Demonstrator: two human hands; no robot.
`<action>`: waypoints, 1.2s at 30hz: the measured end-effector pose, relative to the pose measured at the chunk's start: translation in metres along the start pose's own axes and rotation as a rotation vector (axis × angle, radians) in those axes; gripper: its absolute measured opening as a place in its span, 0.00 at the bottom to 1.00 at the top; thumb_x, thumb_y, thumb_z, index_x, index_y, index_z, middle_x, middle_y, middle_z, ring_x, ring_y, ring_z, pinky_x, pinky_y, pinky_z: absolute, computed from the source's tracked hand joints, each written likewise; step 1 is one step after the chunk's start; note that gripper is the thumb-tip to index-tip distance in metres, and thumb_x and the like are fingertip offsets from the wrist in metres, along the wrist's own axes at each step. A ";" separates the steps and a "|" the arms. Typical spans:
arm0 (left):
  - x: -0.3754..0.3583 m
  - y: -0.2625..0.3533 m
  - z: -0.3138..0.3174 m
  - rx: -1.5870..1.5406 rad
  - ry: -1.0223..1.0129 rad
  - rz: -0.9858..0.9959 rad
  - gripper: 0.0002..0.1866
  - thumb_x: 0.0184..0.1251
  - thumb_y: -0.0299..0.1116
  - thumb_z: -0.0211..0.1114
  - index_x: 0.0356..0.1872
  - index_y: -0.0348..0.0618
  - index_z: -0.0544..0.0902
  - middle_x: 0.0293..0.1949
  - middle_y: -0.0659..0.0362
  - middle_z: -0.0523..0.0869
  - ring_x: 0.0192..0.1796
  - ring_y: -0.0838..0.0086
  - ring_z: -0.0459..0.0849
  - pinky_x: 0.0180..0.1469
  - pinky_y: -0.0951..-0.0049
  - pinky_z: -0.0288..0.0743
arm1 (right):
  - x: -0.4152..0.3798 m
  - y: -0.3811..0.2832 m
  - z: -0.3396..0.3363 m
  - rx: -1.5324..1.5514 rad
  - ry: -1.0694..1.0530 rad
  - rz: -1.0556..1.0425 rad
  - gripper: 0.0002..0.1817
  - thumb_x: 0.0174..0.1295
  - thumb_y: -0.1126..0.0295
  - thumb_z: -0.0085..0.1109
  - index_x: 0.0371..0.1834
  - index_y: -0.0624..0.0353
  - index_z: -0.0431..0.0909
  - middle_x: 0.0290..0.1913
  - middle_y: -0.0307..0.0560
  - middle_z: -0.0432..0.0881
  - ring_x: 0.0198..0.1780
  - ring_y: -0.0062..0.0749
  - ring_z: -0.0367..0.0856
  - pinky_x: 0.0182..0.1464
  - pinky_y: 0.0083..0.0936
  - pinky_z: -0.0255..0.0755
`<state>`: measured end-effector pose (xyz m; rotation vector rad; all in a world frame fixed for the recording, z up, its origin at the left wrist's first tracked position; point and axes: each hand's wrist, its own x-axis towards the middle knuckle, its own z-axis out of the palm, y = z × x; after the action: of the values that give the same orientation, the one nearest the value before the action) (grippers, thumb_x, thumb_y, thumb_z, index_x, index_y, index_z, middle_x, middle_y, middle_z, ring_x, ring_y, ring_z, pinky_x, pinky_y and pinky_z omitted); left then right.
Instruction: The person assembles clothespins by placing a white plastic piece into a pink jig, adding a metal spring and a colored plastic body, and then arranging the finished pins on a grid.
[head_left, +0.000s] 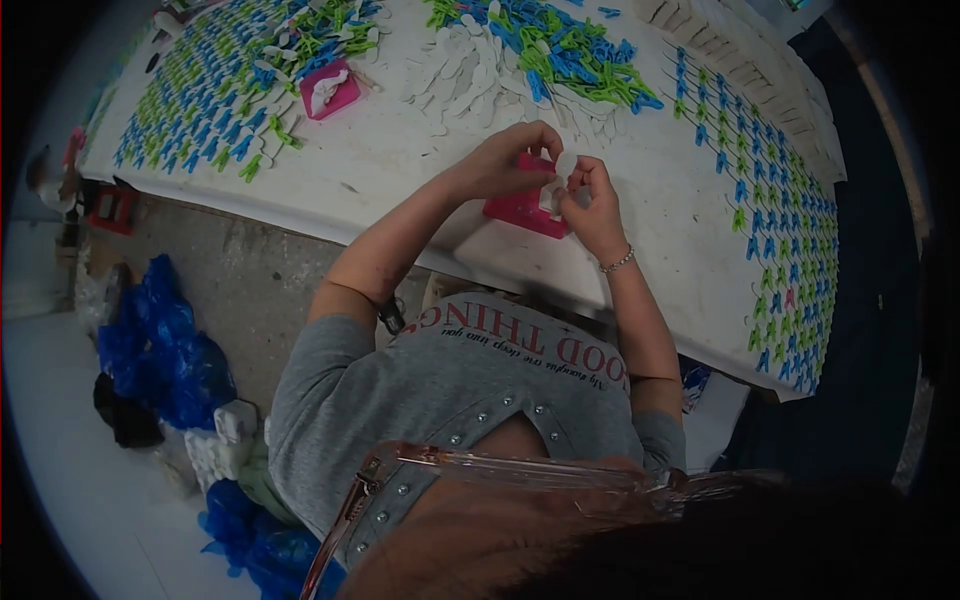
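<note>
White piece [563, 166] pinched by both hands' fingers over pink tray [520, 205]; left hand [505, 160] at 9 o'clock, right hand [592, 200] at 4 o'clock.

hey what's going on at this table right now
A person at a white table holds a small white piece between both hands, the left hand and right hand, just above a pink tray. Rows of blue and green clips cover the table's right side, with a loose pile of white pieces and another pink tray farther back.
</note>
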<state>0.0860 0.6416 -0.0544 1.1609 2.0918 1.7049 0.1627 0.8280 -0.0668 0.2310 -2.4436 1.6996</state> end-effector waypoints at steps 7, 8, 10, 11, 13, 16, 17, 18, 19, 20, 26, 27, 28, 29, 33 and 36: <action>-0.001 0.003 -0.011 0.040 0.003 0.114 0.15 0.55 0.20 0.65 0.44 0.42 0.75 0.39 0.63 0.78 0.45 0.76 0.75 0.52 0.75 0.70 | 0.002 0.009 -0.008 -0.226 -0.009 -0.209 0.19 0.50 0.78 0.61 0.47 0.60 0.73 0.34 0.42 0.77 0.38 0.31 0.76 0.41 0.28 0.72; -0.003 0.000 -0.011 0.107 -0.022 0.097 0.15 0.54 0.21 0.65 0.43 0.42 0.76 0.39 0.62 0.78 0.44 0.74 0.76 0.51 0.74 0.71 | 0.000 0.012 -0.012 -0.302 -0.027 -0.236 0.18 0.49 0.78 0.61 0.46 0.59 0.74 0.33 0.42 0.77 0.38 0.34 0.76 0.42 0.30 0.70; -0.006 -0.006 -0.008 0.171 -0.049 0.080 0.15 0.53 0.23 0.65 0.42 0.42 0.76 0.39 0.61 0.78 0.44 0.73 0.76 0.50 0.73 0.71 | -0.003 0.013 -0.019 -0.380 -0.045 -0.262 0.17 0.48 0.78 0.61 0.44 0.58 0.75 0.32 0.42 0.78 0.37 0.36 0.76 0.42 0.31 0.69; -0.008 -0.008 -0.005 0.213 -0.048 0.075 0.14 0.52 0.24 0.66 0.41 0.43 0.76 0.38 0.60 0.79 0.43 0.70 0.76 0.49 0.72 0.70 | -0.004 0.012 -0.022 -0.421 -0.068 -0.261 0.17 0.48 0.79 0.61 0.44 0.59 0.75 0.33 0.42 0.77 0.37 0.36 0.75 0.44 0.31 0.69; -0.009 -0.012 -0.001 0.253 -0.047 0.071 0.14 0.51 0.25 0.66 0.40 0.43 0.76 0.38 0.58 0.79 0.42 0.68 0.77 0.48 0.71 0.70 | -0.006 0.011 -0.025 -0.463 -0.091 -0.260 0.17 0.49 0.79 0.61 0.44 0.59 0.75 0.33 0.42 0.77 0.37 0.35 0.75 0.45 0.30 0.70; -0.008 -0.017 0.004 0.238 -0.039 0.077 0.13 0.50 0.27 0.66 0.38 0.43 0.76 0.37 0.58 0.79 0.41 0.66 0.76 0.47 0.69 0.70 | -0.008 0.011 -0.027 -0.500 -0.078 -0.276 0.18 0.48 0.79 0.60 0.45 0.59 0.75 0.32 0.41 0.77 0.37 0.35 0.75 0.44 0.31 0.70; -0.008 -0.018 0.005 0.231 -0.018 0.090 0.13 0.49 0.29 0.67 0.38 0.45 0.77 0.34 0.58 0.81 0.39 0.63 0.77 0.45 0.66 0.70 | -0.008 0.012 -0.028 -0.488 -0.079 -0.270 0.18 0.48 0.79 0.60 0.45 0.59 0.75 0.32 0.42 0.77 0.37 0.35 0.75 0.45 0.31 0.70; -0.008 -0.019 0.006 0.223 0.004 0.103 0.13 0.49 0.31 0.67 0.38 0.46 0.77 0.32 0.58 0.83 0.37 0.59 0.77 0.43 0.63 0.71 | -0.008 0.012 -0.028 -0.476 -0.080 -0.265 0.18 0.47 0.79 0.60 0.44 0.59 0.75 0.32 0.43 0.76 0.37 0.36 0.75 0.45 0.31 0.70; -0.008 -0.019 0.006 0.225 0.005 0.103 0.13 0.49 0.31 0.67 0.38 0.46 0.77 0.32 0.58 0.83 0.37 0.59 0.77 0.43 0.63 0.71 | -0.008 0.010 -0.029 -0.475 -0.080 -0.267 0.18 0.47 0.79 0.60 0.44 0.59 0.75 0.32 0.43 0.76 0.37 0.36 0.75 0.45 0.31 0.70; -0.007 -0.020 0.008 0.257 -0.008 0.108 0.13 0.49 0.30 0.67 0.38 0.46 0.77 0.32 0.58 0.83 0.38 0.60 0.77 0.43 0.63 0.71 | -0.009 0.006 -0.031 -0.492 -0.059 -0.267 0.18 0.47 0.79 0.59 0.45 0.59 0.74 0.33 0.43 0.76 0.38 0.36 0.74 0.45 0.30 0.70; 0.004 -0.019 0.028 0.214 0.006 0.175 0.13 0.48 0.29 0.67 0.37 0.46 0.77 0.32 0.59 0.83 0.37 0.63 0.78 0.42 0.63 0.71 | 0.000 -0.030 -0.045 -0.505 -0.014 -0.279 0.22 0.47 0.79 0.58 0.50 0.59 0.73 0.37 0.43 0.75 0.41 0.33 0.74 0.48 0.28 0.70; 0.006 -0.018 0.032 0.160 0.001 0.200 0.14 0.47 0.28 0.67 0.37 0.45 0.77 0.32 0.59 0.82 0.36 0.64 0.78 0.41 0.64 0.71 | 0.003 -0.035 -0.046 -0.495 -0.017 -0.275 0.23 0.48 0.79 0.58 0.51 0.59 0.72 0.38 0.42 0.75 0.42 0.31 0.74 0.49 0.28 0.70; 0.008 -0.018 0.036 0.163 0.007 0.205 0.14 0.47 0.28 0.67 0.37 0.45 0.77 0.32 0.59 0.82 0.36 0.64 0.78 0.41 0.64 0.71 | 0.007 -0.040 -0.045 -0.497 -0.019 -0.283 0.23 0.48 0.79 0.58 0.51 0.59 0.72 0.38 0.42 0.75 0.42 0.31 0.74 0.49 0.28 0.70; 0.009 -0.017 0.040 0.080 0.039 0.191 0.15 0.48 0.26 0.67 0.38 0.44 0.75 0.32 0.60 0.81 0.36 0.67 0.79 0.41 0.67 0.72 | 0.011 -0.044 -0.044 -0.410 -0.056 -0.250 0.23 0.50 0.78 0.59 0.52 0.59 0.72 0.40 0.42 0.76 0.45 0.30 0.74 0.51 0.27 0.69; 0.002 -0.018 0.025 -0.216 0.113 -0.008 0.16 0.53 0.20 0.66 0.40 0.44 0.71 0.32 0.64 0.77 0.37 0.79 0.78 0.40 0.76 0.71 | 0.044 -0.052 -0.048 -0.060 -0.106 -0.235 0.19 0.54 0.71 0.64 0.50 0.61 0.74 0.45 0.45 0.79 0.48 0.34 0.76 0.52 0.29 0.72; -0.007 -0.022 0.004 -0.610 0.185 -0.207 0.14 0.58 0.20 0.64 0.40 0.45 0.69 0.32 0.67 0.75 0.38 0.83 0.77 0.41 0.80 0.71 | 0.083 -0.021 -0.046 -0.154 -0.077 -0.078 0.14 0.56 0.67 0.65 0.44 0.61 0.78 0.42 0.47 0.83 0.43 0.34 0.80 0.46 0.29 0.74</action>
<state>0.0835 0.6390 -0.0780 0.6020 1.5175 2.1783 0.0882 0.8603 -0.0137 0.3732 -2.5691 1.4898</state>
